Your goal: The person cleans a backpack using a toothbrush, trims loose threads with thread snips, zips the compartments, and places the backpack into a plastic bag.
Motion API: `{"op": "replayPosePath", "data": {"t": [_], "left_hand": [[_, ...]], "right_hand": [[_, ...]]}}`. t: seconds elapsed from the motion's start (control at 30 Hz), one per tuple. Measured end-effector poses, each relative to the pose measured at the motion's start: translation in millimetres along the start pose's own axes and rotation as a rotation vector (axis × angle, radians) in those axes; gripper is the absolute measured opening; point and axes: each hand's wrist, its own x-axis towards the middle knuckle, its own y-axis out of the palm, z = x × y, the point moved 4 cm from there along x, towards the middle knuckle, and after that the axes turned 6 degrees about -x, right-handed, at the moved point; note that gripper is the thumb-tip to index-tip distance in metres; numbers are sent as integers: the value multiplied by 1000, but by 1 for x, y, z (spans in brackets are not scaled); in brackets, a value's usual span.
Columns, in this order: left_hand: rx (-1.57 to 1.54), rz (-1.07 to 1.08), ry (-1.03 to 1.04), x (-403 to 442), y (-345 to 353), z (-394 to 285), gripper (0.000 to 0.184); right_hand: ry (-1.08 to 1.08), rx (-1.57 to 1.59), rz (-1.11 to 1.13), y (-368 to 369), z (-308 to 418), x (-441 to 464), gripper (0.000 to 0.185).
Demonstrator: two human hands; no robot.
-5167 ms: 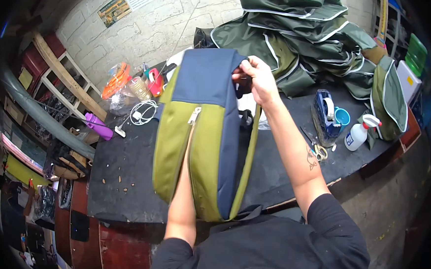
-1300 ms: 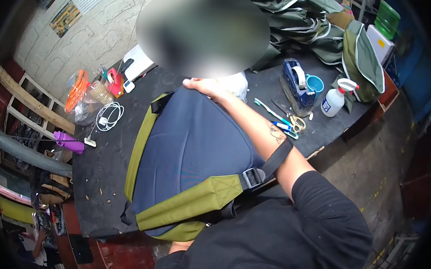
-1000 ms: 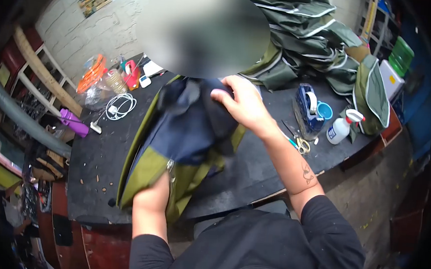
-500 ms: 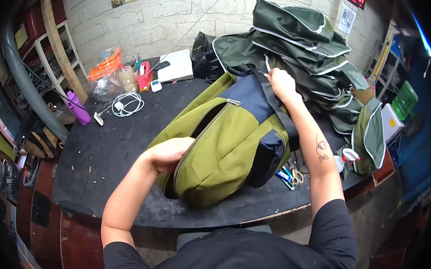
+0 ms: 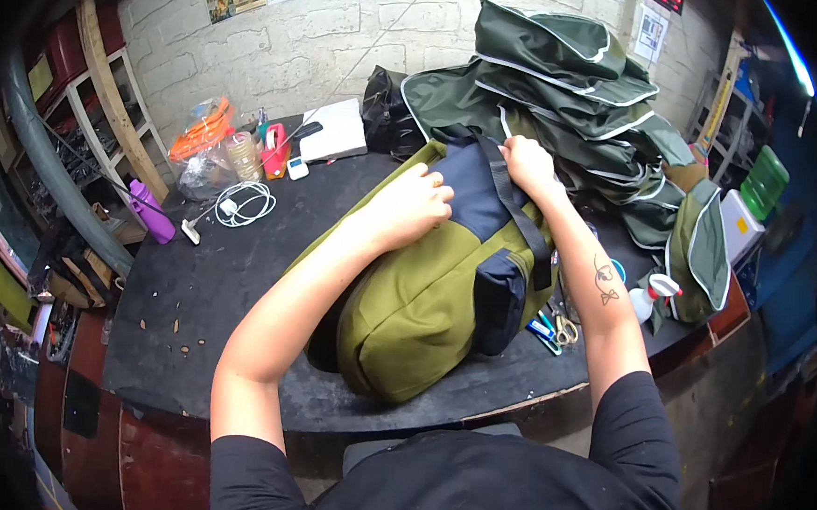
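An olive and navy backpack (image 5: 414,321) lies on the black table, with a dark side pocket (image 5: 499,303) and a black webbing strap (image 5: 522,226). My left hand (image 5: 416,204) is closed at the zipped edge near the navy panel (image 5: 469,179). It covers the spot where the zipper pull showed before, and its fingertips are hidden. At the bag's far end, my right hand (image 5: 529,164) is closed on the backpack beside the strap. My left forearm hides much of the zipper opening.
Dark green pieces with pale edging (image 5: 568,96) are piled behind the bag. Scissors (image 5: 566,332) and a spray bottle (image 5: 649,298) are at right. On the left are a white cable (image 5: 243,203), a purple bottle (image 5: 152,211) and a plastic bag with orange contents (image 5: 202,140).
My left hand has come out of the zipper opening and moved up and right to the zipped edge by the navy panel. My right hand keeps its hold, slightly lower.
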Motion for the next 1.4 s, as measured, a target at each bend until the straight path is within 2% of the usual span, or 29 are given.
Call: {"op": "replayPosePath", "data": {"t": [0.1, 0.23, 0.37, 0.4, 0.5, 0.6, 0.7, 0.83, 0.9, 0.97, 1.03, 1.1, 1.13, 1.23, 1.33, 1.4], "left_hand": [[-11, -69, 56, -7, 4, -12, 12], [22, -168, 8, -11, 9, -13, 8], [196, -77, -146, -10, -1, -7, 6], [202, -71, -149, -13, -8, -7, 6], [445, -329, -158, -30, -39, -19, 10], [474, -367, -226, -65, -59, -51, 16], [545, -438, -222, -113, -88, -97, 15], [623, -408, -304, -124, -99, -104, 19], [654, -394, -341, -125, -103, -100, 20], [649, -529, -392, -118, -111, -82, 20], [646, -590, -411, -104, -122, -67, 20], [592, -627, -414, -83, -138, -58, 17], [589, -624, -405, -77, -145, -56, 17], [657, -578, -319, -59, -166, -60, 15], [610, -532, -319, -46, -196, -85, 14], [596, -515, -313, -40, -202, -86, 13]], "right_hand": [[16, 43, 38, 1, -2, 4, 28], [22, 51, 37, 0, 7, 2, 28], [15, 46, 32, 2, 9, 3, 27], [16, 48, 33, 3, 9, 5, 27], [5, 92, 34, 2, 11, 11, 27], [13, 152, 19, 5, -1, 14, 27], [20, 224, -24, 11, -18, 27, 27], [-118, 283, 86, 26, -19, 43, 25], [-118, 378, -345, -20, 4, 48, 23], [-328, 627, -381, -86, 50, 29, 21], [-779, 741, -317, -137, 126, -33, 20], [-868, 765, 49, -129, 165, -70, 24], [-859, 768, 46, -127, 161, -65, 24], [-743, 1180, 97, -113, 133, -5, 20], [-624, 1326, 89, -98, 94, 41, 18], [-500, 1690, 360, -75, 78, 63, 18]]}}
